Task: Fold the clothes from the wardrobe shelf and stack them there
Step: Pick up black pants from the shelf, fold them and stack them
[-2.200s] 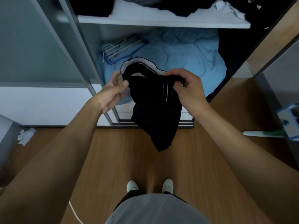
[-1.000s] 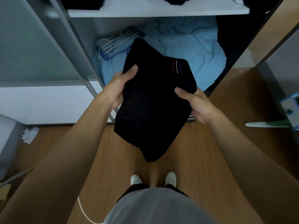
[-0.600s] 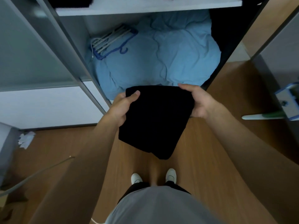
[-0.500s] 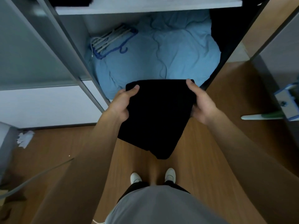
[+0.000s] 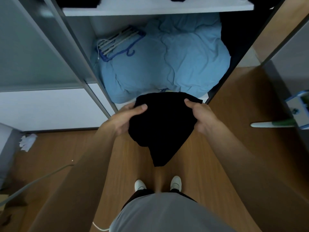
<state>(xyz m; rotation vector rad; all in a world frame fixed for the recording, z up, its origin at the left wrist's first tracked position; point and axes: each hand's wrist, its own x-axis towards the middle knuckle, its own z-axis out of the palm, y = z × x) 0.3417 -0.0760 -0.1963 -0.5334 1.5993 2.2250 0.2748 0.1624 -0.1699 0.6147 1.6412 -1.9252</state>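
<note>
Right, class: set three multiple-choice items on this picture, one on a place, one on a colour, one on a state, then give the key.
1. Where do the hangers lie? A in a drawer; B on the blue bedding; C on a chair.
2. What colour is the held garment? A white; B red; C black.
3. How is the garment held? A by the left hand and the right hand; B over one arm; C by a clip.
Key: B, they rest on the bedding inside the wardrobe; C, it shows black all over; A, each hand pinches an upper corner.
</note>
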